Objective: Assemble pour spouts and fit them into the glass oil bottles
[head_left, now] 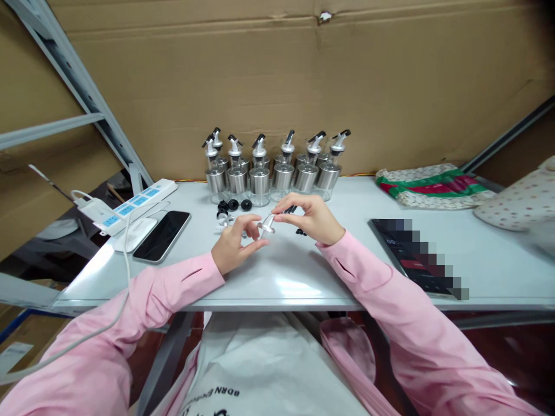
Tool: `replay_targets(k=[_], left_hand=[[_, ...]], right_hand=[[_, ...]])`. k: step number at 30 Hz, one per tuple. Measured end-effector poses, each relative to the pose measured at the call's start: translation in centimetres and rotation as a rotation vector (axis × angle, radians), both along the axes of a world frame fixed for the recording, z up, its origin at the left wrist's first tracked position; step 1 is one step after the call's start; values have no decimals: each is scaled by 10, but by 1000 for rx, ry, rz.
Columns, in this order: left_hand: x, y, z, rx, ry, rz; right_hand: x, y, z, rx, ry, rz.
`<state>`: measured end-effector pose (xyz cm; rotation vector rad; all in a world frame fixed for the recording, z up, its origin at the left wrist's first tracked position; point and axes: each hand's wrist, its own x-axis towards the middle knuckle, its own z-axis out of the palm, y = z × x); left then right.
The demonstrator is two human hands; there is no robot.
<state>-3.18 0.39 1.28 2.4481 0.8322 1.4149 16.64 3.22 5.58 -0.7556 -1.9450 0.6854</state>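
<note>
A silver pour spout (267, 223) is held between my two hands above the front middle of the table. My left hand (236, 242) grips its lower rim from the left, thumb and fingers on either side. My right hand (310, 218) pinches its upper end from the right. Black round caps (246, 205) and silver spout parts (224, 219) lie on the table just beyond my left hand. Small black pieces (300, 231) lie beside my right hand, partly hidden by it. Steel-and-glass bottles (259, 181) stand in rows behind, several topped with spouts.
On the left are a power strip (139, 202), a white charger and cable, and a phone (162, 236). To the right lie a tablet (411, 254) and a patterned cloth (433, 186). Cardboard (277, 75) stands behind the white table (299, 289); a metal frame rises at left.
</note>
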Motion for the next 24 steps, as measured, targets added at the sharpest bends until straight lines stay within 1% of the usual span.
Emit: replay_targets(k=[3, 6, 8, 10, 13, 18, 21, 24], left_hand=[[8, -4, 5, -23, 73, -41], [14, -4, 6, 63, 131, -102], [13, -1, 5, 139, 165, -111], [9, 4, 4, 179, 206, -113], [4, 9, 2, 176, 274, -91], [4, 10, -2, 123, 357, 13], [7, 9, -3, 99, 376, -6], [8, 9, -3, 101, 368, -32]], right_hand=[[1, -1, 3, -80, 77, 62], [2, -2, 4, -99, 87, 88], [3, -2, 4, -87, 82, 84], [4, -1, 4, -63, 62, 70], [5, 2, 3, 2, -23, 43], [7, 7, 3, 169, -274, -3], [11, 8, 5, 174, -356, 27], [13, 7, 8, 161, -368, 35]])
